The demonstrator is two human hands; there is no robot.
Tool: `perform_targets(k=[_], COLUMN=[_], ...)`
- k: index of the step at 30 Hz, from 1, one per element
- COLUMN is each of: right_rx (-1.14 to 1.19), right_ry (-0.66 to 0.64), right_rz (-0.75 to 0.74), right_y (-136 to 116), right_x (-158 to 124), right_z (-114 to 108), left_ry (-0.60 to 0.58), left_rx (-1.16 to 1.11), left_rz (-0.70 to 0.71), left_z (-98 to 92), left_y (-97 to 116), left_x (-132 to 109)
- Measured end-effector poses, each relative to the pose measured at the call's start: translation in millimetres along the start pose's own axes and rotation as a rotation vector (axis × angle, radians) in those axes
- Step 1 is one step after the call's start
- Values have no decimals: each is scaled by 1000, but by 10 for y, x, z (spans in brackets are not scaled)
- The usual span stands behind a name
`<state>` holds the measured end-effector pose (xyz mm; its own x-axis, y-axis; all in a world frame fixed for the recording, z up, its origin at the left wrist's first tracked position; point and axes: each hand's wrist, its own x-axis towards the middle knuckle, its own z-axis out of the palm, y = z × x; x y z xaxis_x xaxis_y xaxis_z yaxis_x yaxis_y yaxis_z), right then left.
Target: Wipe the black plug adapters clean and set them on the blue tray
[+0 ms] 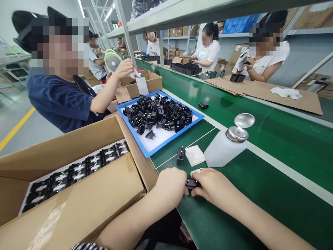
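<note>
My left hand (169,185) and right hand (214,185) are together over the green counter (283,146), their fingers closed from either side on a small black plug (191,183), which shows only in the gap between them. It looks light, stiff and hard-shelled, and its smooth plastic could slip if I pinch too lightly, so the body seems the best place to hold it, away from any metal pins. Just ahead of my hands, another black plug (181,155) stands upright beside a folded white cloth (195,155) and a cloudy plastic bottle (225,149) with a metal top. Beyond them, a blue tray (177,138) holds a heap of black plugs. To my left, an open cardboard box (65,146) shows rows of packed plugs, and past it a co-worker's hand (125,68) is raised, holding something white.
</note>
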<state>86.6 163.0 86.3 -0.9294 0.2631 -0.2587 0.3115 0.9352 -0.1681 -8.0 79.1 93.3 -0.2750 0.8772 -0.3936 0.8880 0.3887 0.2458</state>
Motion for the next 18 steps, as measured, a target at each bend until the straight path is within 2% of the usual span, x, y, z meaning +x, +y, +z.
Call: perform_targets(k=[5,7,10,14,18], right_rx=[121,134,263,490,564], right_ry=[90,106,150,216,192], right_rz=[3,31,86,134,113], right_y=[132,181,230,235,215], right_x=[-90,-83,-14,129,230], right_z=[99,97,99,165,214], left_ry=[269,346,441,541,576], left_rx=[-294,-436,-668,-869,-894], left_rz=[-22,3,119,145,101], left_z=[312,451,594,628,619], left_y=[-255,-303,-304,-272,-271], left_x=[-27,70,269,442,436])
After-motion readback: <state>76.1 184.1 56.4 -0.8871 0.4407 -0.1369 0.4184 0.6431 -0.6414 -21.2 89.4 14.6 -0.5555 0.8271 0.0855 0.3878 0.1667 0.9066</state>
